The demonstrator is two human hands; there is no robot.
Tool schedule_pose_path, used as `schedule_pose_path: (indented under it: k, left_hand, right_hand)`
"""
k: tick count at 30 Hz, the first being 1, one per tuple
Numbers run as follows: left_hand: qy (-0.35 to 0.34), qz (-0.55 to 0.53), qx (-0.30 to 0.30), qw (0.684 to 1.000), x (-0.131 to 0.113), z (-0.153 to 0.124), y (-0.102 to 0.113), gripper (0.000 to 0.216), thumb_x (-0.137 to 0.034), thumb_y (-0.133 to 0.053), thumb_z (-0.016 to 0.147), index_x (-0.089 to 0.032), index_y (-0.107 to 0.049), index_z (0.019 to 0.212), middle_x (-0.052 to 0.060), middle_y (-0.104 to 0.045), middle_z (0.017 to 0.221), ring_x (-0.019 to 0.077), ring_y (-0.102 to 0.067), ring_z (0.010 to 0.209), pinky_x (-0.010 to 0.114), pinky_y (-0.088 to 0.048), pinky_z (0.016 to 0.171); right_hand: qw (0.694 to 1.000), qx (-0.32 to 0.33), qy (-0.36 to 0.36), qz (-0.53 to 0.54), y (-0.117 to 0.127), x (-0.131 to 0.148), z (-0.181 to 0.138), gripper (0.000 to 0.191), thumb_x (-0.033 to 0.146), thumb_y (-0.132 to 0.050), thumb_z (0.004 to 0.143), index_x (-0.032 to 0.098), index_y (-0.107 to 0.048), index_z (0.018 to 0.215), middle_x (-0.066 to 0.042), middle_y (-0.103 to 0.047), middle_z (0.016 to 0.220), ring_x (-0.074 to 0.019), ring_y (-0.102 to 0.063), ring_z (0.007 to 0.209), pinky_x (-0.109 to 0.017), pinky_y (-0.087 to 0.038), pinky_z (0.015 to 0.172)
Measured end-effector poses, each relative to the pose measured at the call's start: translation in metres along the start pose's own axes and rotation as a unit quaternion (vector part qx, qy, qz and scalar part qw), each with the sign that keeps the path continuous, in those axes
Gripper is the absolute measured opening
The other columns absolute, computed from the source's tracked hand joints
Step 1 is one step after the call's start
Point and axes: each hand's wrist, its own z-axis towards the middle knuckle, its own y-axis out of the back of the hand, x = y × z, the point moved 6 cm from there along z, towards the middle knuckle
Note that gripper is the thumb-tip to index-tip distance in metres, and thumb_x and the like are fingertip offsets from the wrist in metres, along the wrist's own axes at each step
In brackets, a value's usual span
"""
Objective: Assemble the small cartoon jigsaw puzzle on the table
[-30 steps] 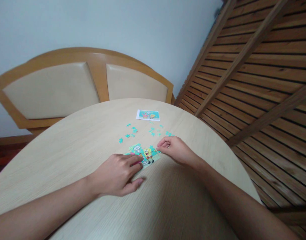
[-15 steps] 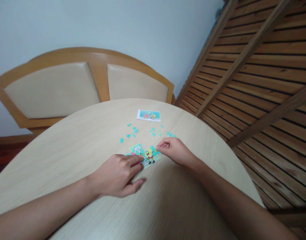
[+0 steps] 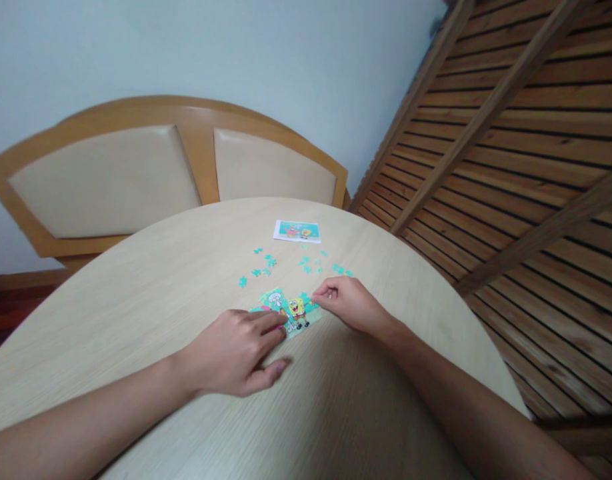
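A partly joined jigsaw puzzle (image 3: 297,308) with cartoon figures on a teal ground lies on the table in front of me. My left hand (image 3: 243,350) rests palm down over its left part, fingers stretched across it and thumb apart on the tabletop; what lies under the fingers is hidden. At the puzzle's upper right edge my right hand (image 3: 349,300) is closed in a pinch, thumb against forefinger, by the yellow figure's outstretched arm. Its fingertips seem to hold a small puzzle piece (image 3: 313,302), mostly covered.
Loose teal puzzle pieces (image 3: 270,261) lie beyond the puzzle, with more pieces (image 3: 306,265) to their right. Behind them is a printed picture card (image 3: 299,231). A padded bench back (image 3: 196,110) stands past the round table (image 3: 151,293); a slatted wooden panel (image 3: 526,167) rises at right.
Hardly anything differs: both hands keep their places at the puzzle, and the right pinch stays at the same edge. The loose pieces and the card lie as before.
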Motion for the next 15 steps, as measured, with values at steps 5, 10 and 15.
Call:
schedule_pose_path:
  k: [5, 10, 15]
  left_hand:
    - [0.004, -0.002, 0.01, 1.0, 0.001, 0.0, -0.002, 0.034, -0.04, -0.044, 0.097, -0.014, -0.066, 0.098, 0.014, -0.07, 0.113, 0.0288, -0.073, 0.089, 0.045, -0.063, 0.072]
    - [0.006, 0.003, 0.011, 1.0, 0.001, 0.0, -0.002, 0.033, -0.04, -0.044, 0.098, -0.014, -0.066, 0.098, 0.014, -0.07, 0.114, 0.0289, -0.073, 0.089, 0.045, -0.063, 0.072]
    - [0.005, 0.001, 0.008, 1.0, 0.0, -0.001, -0.003, 0.034, -0.04, -0.044, 0.098, -0.014, -0.065, 0.1, 0.015, -0.07, 0.115, 0.0286, -0.073, 0.091, 0.045, -0.064, 0.074]
  right_hand:
    - [0.998, 0.007, 0.018, -0.059, 0.003, 0.008, -0.002, 0.014, 0.027, -0.069, 0.087, 0.019, -0.078, 0.081, -0.003, -0.076, 0.079, -0.0152, -0.065, 0.071, -0.025, -0.042, 0.064]
    - [0.986, 0.009, 0.055, -0.158, 0.003, 0.016, -0.004, 0.017, 0.029, -0.066, 0.09, 0.021, -0.079, 0.083, -0.003, -0.077, 0.083, -0.017, -0.067, 0.077, -0.027, -0.043, 0.07]
    - [0.976, 0.007, 0.071, -0.205, 0.003, 0.022, -0.007, 0.021, 0.03, -0.063, 0.093, 0.02, -0.078, 0.083, -0.003, -0.076, 0.084, -0.0174, -0.067, 0.079, -0.027, -0.042, 0.072]
